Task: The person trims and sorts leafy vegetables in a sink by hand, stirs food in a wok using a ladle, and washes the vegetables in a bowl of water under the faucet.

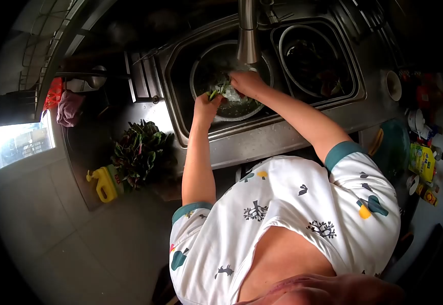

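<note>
Over a round metal basin (195, 76) in the left sink bowl, both hands are at a bunch of leafy greens (219, 87). My left hand (209, 107) is closed on green stems at the basin's near left edge. At the greens' right side, under the faucet (249, 46), my right hand (246, 83) has its fingers curled down; their tips and what they may hold are hidden. White, splashing water shows between the two hands.
A second round basin (282, 51) with dark leaves sits in the right sink bowl. To the left lie a pile of reddish-green leafy vegetables (142, 152), a yellow bottle (104, 184) and a pink cloth (70, 108). A white bowl (393, 85) stands at the right.
</note>
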`<move>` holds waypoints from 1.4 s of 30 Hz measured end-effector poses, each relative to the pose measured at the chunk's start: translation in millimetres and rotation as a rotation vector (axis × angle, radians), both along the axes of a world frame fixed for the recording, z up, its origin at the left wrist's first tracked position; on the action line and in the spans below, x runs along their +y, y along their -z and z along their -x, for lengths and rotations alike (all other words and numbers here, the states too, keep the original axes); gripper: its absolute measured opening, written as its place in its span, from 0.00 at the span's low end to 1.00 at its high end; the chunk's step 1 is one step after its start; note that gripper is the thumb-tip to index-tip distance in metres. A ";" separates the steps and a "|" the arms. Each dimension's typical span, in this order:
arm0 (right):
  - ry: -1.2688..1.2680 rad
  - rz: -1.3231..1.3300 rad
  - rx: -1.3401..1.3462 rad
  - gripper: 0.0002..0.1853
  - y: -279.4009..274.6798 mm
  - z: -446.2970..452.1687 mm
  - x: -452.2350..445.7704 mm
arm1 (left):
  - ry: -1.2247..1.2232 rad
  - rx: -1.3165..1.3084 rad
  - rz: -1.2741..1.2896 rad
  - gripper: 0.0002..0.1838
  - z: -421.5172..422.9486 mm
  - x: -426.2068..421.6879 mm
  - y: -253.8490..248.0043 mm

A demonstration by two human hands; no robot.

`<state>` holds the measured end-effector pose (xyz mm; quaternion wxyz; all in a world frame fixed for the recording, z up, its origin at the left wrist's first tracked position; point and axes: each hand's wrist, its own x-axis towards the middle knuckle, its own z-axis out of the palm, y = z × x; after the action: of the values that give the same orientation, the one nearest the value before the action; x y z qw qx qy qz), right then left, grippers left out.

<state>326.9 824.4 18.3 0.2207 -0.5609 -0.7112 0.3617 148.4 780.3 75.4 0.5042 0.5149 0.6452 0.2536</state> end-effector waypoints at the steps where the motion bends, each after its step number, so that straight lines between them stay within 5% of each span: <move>1: 0.074 -0.040 -0.017 0.12 14.1 3.8 7.0 | -0.035 -0.003 -0.019 0.07 -2.7 -0.1 13.2; 2: 0.148 -0.080 -0.033 0.13 24.9 4.7 14.5 | -0.071 -0.006 -0.039 0.07 -4.5 -0.1 17.6; 3: 0.337 0.062 0.242 0.14 20.6 -8.1 20.1 | -0.121 -0.037 -0.010 0.07 -5.6 -3.0 3.3; 4: 0.389 0.553 0.455 0.15 -56.5 -32.4 10.2 | -0.170 -0.065 0.020 0.07 -2.6 -7.1 -12.8; 6: 0.244 0.140 0.346 0.16 11.9 -48.4 22.2 | -0.113 -0.027 -0.003 0.07 14.7 -4.3 -7.9; 9: 0.074 0.080 0.027 0.14 -46.6 -31.7 6.8 | 0.012 0.025 0.044 0.08 12.9 -3.1 -8.1; 12: -0.293 -0.458 0.293 0.08 -20.2 -5.3 -12.2 | 0.085 -0.001 0.035 0.09 4.9 1.3 -3.8; 14: -0.413 -0.139 -0.039 0.06 -18.0 -4.7 -27.6 | 0.119 0.063 0.115 0.09 8.7 2.7 11.9; 17: -0.338 -0.042 -0.130 0.10 3.2 -2.6 -45.6 | 0.114 0.047 0.252 0.11 2.7 -4.1 31.1; 21: -0.147 0.095 -0.171 0.13 27.3 3.3 -38.9 | 0.090 0.011 0.106 0.08 -23.4 -7.7 84.5; 24: 0.035 0.073 -0.002 0.13 40.6 8.8 -23.2 | -0.069 -0.275 0.215 0.07 -29.2 4.3 57.3; 26: 0.072 -0.202 0.152 0.11 124.8 -21.8 14.9 | -0.074 -0.730 0.157 0.06 -12.5 11.4 42.5; 27: 0.139 0.106 0.144 0.11 87.8 -39.7 18.6 | -0.094 -0.727 0.129 0.06 5.0 19.1 46.0; 28: 0.164 0.104 0.163 0.11 71.5 -56.3 22.0 | -0.119 -0.725 0.097 0.06 21.7 28.7 53.9; 31: 0.330 -0.106 0.332 0.11 18.7 -95.3 21.2 | -0.369 -0.309 0.137 0.09 54.3 47.6 115.5; 32: 0.476 0.002 0.434 0.12 -43.7 -105.0 12.8 | -0.373 -0.164 0.156 0.14 52.2 53.4 127.3; 34: 0.543 -0.141 0.285 0.12 -76.9 -140.1 0.8 | -0.218 0.389 -0.118 0.18 50.8 66.7 196.5; 36: 0.663 -0.040 0.009 0.12 -83.3 -179.2 -6.7 | -0.220 0.530 -0.103 0.21 27.7 60.1 200.5; 38: 0.513 -0.436 -0.477 0.13 -41.1 -218.5 -7.7 | -0.148 0.577 0.010 0.22 9.0 50.2 209.5; 39: 0.512 -0.466 -0.516 0.16 -37.5 -221.4 -11.9 | 0.043 0.573 -0.025 0.20 8.0 45.5 237.6; 40: 0.468 -0.630 -0.496 0.16 -56.1 -195.3 -15.0 | 0.232 0.566 -0.060 0.17 5.1 43.1 257.8; 42: 0.349 -0.523 -0.190 0.11 -72.0 -147.9 -17.5 | 0.260 0.178 0.287 0.12 -10.8 46.4 181.4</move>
<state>474.9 806.9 90.4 0.3487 -0.6300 -0.6904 0.0695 159.2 826.6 -106.0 0.5421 0.5370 0.6447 0.0455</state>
